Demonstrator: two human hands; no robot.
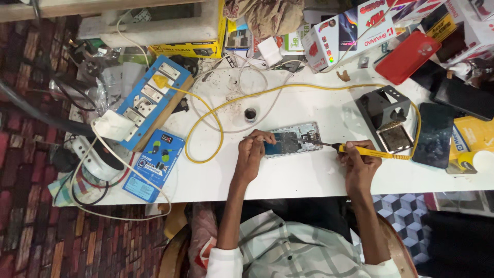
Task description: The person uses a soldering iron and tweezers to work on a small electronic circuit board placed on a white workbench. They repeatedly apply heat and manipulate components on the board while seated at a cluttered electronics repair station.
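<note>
An opened phone (292, 140) lies flat near the middle of the white table (288, 177), long side running left to right, back cover off. Its insides show: a dark blue-black block fills the left part, and paler silver-grey boards and small parts crowd the right end, all framed by a light metal rim. The left hand (252, 149) rests on the phone's left end, fingers curled shut around a thin wire-like strand that pokes out to the left; what the strand is, I cannot tell. The right hand (358, 160) sits just right of the phone, fingers wrapped tight around a yellow soldering iron (360, 151), its dark tip reaching onto the phone's right end. The iron's yellow cord (221, 110) loops across the table toward a blue switch board (149, 100). A dark iron stand (386, 116) with a brown sponge sits just beyond the right hand, and a red phone case (407, 56) lies farther back
</note>
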